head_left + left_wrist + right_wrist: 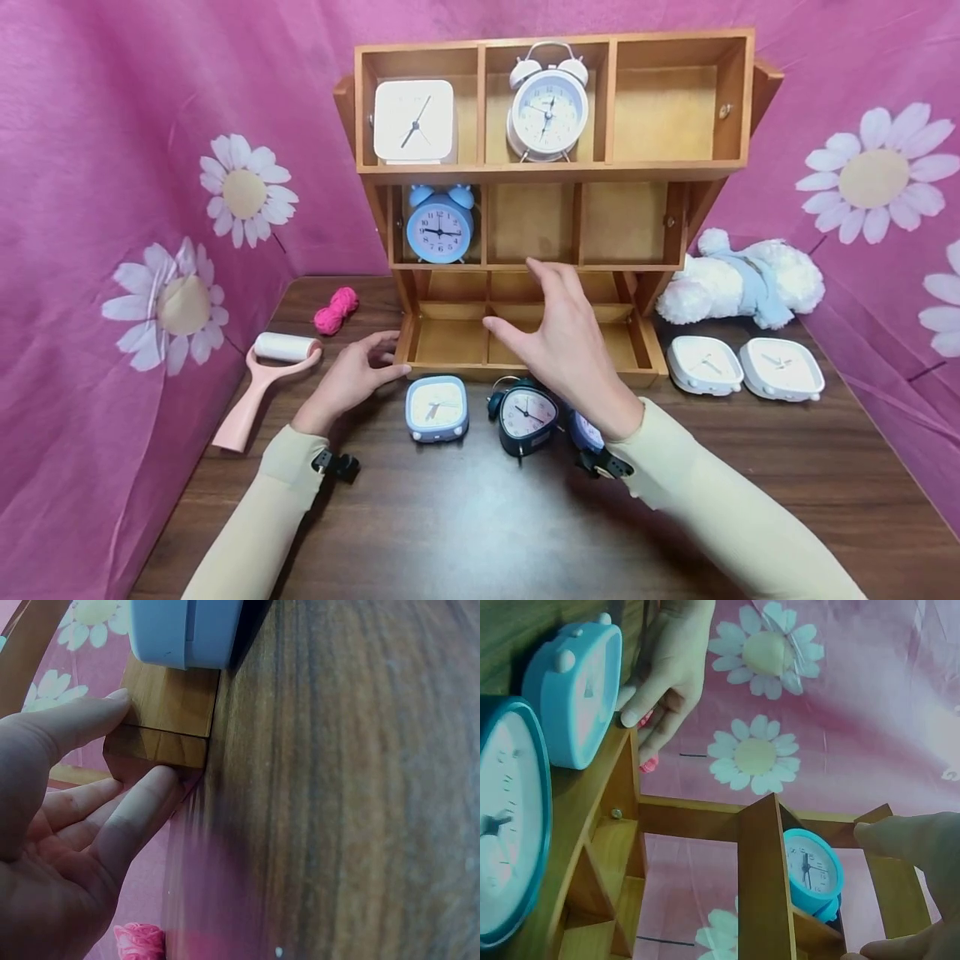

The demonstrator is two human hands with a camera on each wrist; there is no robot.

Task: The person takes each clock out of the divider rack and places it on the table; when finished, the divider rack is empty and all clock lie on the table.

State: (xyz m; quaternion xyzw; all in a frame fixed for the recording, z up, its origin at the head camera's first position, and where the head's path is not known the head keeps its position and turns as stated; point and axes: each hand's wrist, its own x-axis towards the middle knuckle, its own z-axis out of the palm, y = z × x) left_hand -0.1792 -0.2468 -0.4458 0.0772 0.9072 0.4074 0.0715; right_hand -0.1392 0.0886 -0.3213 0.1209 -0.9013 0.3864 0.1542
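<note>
A tiered wooden shelf (555, 173) stands at the back of the table. My left hand (356, 377) holds its lower left corner, thumb at the front edge and fingers along the side; the corner (165, 746) shows close in the left wrist view. My right hand (558, 333) is raised before the shelf's lower middle, fingers spread, holding nothing. A blue twin-bell alarm clock (440, 229) sits in the left middle-tier compartment. Above are a white square clock (414, 121) and a white twin-bell clock (549, 112). Below stand a blue square clock (437, 408) and a dark triangular clock (527, 417).
Another blue clock (585, 431) is partly hidden behind my right wrist. Two white clocks (705, 365) and a plush toy (742, 279) lie right of the shelf. To the left are a pink-handled lint roller (258, 387) and pink yarn (336, 311). A floral pink cloth (315, 192) hangs behind.
</note>
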